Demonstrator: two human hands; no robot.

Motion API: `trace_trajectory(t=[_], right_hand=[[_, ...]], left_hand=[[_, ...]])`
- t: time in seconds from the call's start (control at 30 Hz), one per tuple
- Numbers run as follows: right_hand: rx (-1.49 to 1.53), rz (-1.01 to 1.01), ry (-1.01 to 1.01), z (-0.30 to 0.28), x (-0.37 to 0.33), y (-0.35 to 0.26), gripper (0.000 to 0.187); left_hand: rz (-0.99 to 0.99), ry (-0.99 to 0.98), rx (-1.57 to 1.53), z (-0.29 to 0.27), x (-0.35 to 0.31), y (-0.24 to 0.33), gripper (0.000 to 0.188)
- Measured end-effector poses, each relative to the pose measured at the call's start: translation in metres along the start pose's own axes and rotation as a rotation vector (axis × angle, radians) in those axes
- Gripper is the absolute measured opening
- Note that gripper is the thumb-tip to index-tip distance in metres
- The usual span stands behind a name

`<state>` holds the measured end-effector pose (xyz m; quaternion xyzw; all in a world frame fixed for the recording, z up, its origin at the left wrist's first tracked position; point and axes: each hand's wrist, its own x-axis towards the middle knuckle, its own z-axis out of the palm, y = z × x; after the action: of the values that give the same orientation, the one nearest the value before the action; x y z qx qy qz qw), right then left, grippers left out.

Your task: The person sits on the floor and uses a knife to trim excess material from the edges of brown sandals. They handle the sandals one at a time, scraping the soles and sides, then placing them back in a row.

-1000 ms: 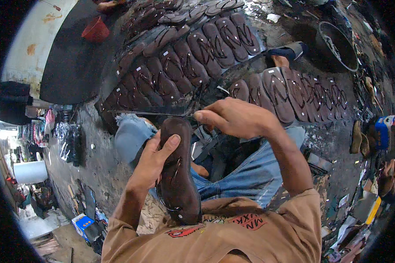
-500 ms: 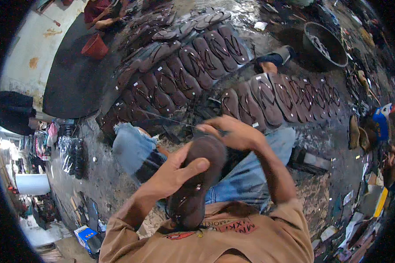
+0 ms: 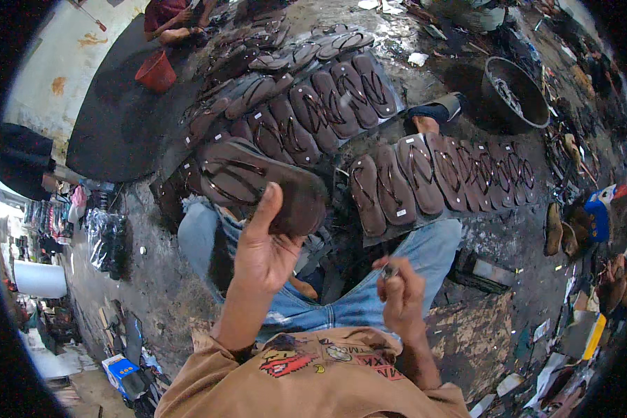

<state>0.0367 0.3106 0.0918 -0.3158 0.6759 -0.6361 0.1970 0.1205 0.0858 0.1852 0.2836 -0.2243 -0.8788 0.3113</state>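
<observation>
My left hand (image 3: 261, 258) grips a brown flip-flop (image 3: 296, 198) with dark, shiny straps, its thumb lying on the footbed. The flip-flop is held up sideways above my left knee, its strapped end pointing left. My right hand (image 3: 404, 289) is closed in front of my right thigh, apart from the flip-flop. A small, shiny grey end shows at its fingers; the rest of what it holds is hidden. Rows of brown flip-flops lie beyond my knees, one group (image 3: 306, 125) at the centre and another row (image 3: 414, 171) at the right.
A red bucket (image 3: 157, 72) stands on a large dark sheet (image 3: 111, 132) at the far left, near another person's arms (image 3: 174, 31). A round black tub (image 3: 515, 94) is at the far right. Dark scraps lie between my legs, and a blue box (image 3: 599, 212) sits at the right.
My left hand has swung the flip-flop away from my chest, turning its strapped end outward to the left. My right hand has left the sole and drawn back toward me.
</observation>
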Motion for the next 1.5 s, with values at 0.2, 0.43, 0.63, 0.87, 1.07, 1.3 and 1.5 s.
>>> trace_trajectory(t=[0.2,0.43,0.63,0.87,1.07,1.3,1.5], right_hand=[[-0.268,0.112,-0.099,-0.002,-0.084,0.020,0.039],[-0.376,0.135,-0.125,-0.004,-0.044,0.010,0.035],[-0.409,0.160,-0.281,-0.023,-0.005,-0.017,0.034],[-0.373,0.178,-0.601,-0.015,0.032,-0.018,0.029],[-0.170,0.024,-0.498,0.033,0.049,0.016,0.019],[-0.255,-0.098,-0.328,0.105,0.109,0.030,0.026],[0.513,0.247,-0.356,0.127,0.132,0.039,0.049]], left_hand=[[-0.039,0.046,-0.086,0.007,-0.005,-0.018,0.028],[-0.038,0.045,0.055,-0.020,-0.016,-0.021,0.028],[-0.064,-0.026,0.207,-0.045,-0.033,-0.017,0.033],[-0.172,0.067,0.373,-0.079,-0.050,-0.023,0.049],[-0.210,0.036,0.469,-0.080,-0.054,-0.014,0.047],[-0.231,0.005,0.528,-0.100,-0.071,-0.003,0.055],[-0.257,-0.172,0.981,-0.074,-0.068,0.010,0.052]])
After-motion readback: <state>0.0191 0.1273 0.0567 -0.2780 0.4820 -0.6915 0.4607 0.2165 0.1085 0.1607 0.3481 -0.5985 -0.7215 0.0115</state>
